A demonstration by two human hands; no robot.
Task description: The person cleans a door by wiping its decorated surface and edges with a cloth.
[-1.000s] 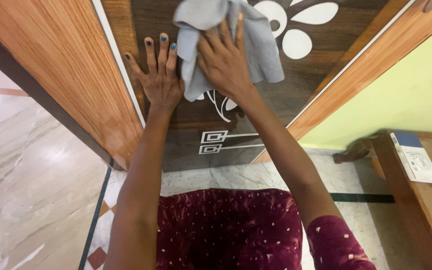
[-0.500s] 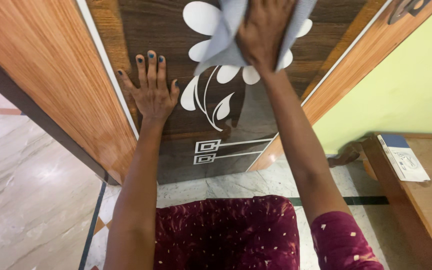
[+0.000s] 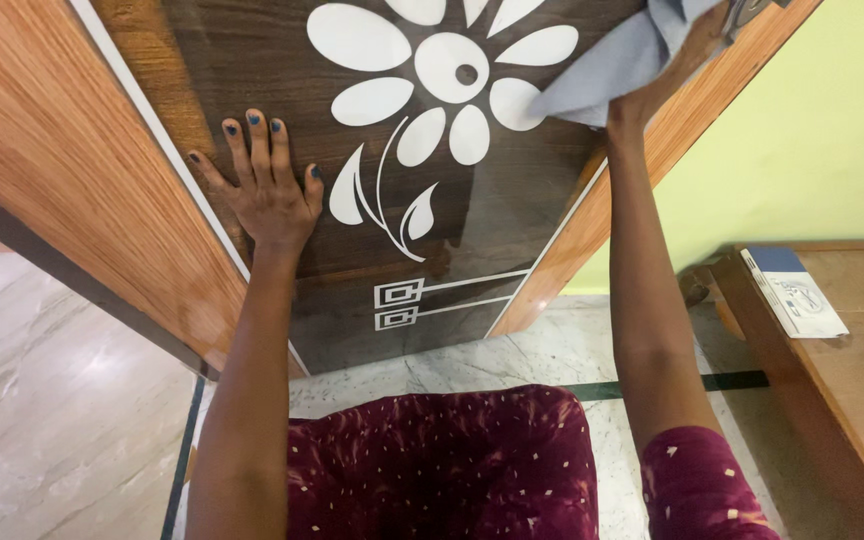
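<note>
Left hand [image 3: 267, 190] is flat and open, fingers spread, pressed on the dark wood door panel [image 3: 472, 230] near its left edge. Right hand [image 3: 667, 60], mostly hidden, is closed on a grey cloth [image 3: 612, 75] at the panel's upper right edge, just beside the white flower inlay [image 3: 442, 80]. Cloth looks light, soft, floppy; bunching it in the palm should hold best. Glossy panel looks slippery.
</note>
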